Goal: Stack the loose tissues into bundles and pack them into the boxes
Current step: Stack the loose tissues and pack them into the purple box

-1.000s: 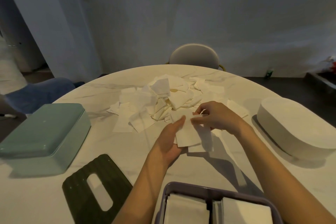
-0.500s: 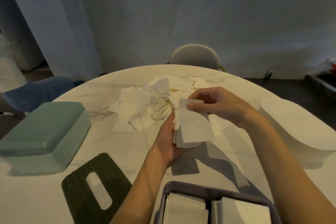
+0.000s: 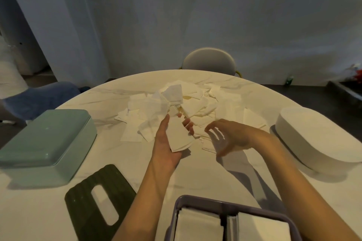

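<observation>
A heap of loose white tissues (image 3: 188,103) lies in the middle of the round marble table (image 3: 195,174). My left hand (image 3: 166,143), palm up, holds a small stack of tissues (image 3: 179,138) between thumb and fingers just in front of the heap. My right hand (image 3: 227,135) hovers beside it on the right, fingers spread and loosely bent, holding nothing, above a few flat tissues. A purple box (image 3: 231,205) at the near edge holds two tissue bundles side by side.
A mint green box (image 3: 47,143) sits upside down at the left. A dark green lid with a slot (image 3: 100,201) lies in front of it. At the right is a white oval box (image 3: 321,137). A chair (image 3: 209,60) stands behind the table.
My right hand laid the tissue it pinched onto the stack in my left hand, let go, and moved right and down with its fingers spread. My left hand now cups the stack.
</observation>
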Demonstrator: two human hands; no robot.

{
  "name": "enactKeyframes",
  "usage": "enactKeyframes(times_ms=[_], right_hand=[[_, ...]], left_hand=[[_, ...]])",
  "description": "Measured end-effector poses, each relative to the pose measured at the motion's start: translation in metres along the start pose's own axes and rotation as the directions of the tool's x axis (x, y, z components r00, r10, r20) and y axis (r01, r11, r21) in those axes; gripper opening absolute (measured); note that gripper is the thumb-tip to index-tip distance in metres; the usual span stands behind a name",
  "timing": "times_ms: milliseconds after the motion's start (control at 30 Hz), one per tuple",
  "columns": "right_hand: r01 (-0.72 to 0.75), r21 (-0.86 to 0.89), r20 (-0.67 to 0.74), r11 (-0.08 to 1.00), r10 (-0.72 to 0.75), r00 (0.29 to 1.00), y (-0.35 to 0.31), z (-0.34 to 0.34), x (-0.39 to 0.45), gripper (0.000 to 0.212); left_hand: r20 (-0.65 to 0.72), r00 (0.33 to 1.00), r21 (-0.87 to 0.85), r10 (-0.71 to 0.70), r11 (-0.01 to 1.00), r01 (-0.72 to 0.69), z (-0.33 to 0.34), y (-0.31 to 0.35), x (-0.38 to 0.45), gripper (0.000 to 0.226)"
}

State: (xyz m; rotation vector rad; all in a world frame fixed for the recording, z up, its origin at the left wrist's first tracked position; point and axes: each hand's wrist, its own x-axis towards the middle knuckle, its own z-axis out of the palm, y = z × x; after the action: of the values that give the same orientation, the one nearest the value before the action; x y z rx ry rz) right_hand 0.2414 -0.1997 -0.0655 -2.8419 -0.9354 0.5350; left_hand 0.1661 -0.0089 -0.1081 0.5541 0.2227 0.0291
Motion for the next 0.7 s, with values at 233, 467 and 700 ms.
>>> enactKeyframes(times_ms=[233,467,700], right_hand=[[-0.035,0.007,-0.302,0.999,0.035,0.953,-0.002,0.019,0.014,0.056],[-0.007,0.192,-0.588,0.981,0.121,0.800,0.006,0.014,0.011,0.021],[0.298,0.503,-0.686,0.811,0.164,0.709,0.004,-0.024,-0.013,0.023]], left_hand=[[-0.028,0.999,-0.021,0.033,0.999,-0.034,-0.003,-0.001,0.001,0.040],[-0.038,0.997,0.007,0.062,0.998,-0.062,-0.006,0.001,0.003,0.036],[-0.052,0.998,0.127,0.019,0.992,-0.012,-0.005,0.003,-0.001,0.032]])
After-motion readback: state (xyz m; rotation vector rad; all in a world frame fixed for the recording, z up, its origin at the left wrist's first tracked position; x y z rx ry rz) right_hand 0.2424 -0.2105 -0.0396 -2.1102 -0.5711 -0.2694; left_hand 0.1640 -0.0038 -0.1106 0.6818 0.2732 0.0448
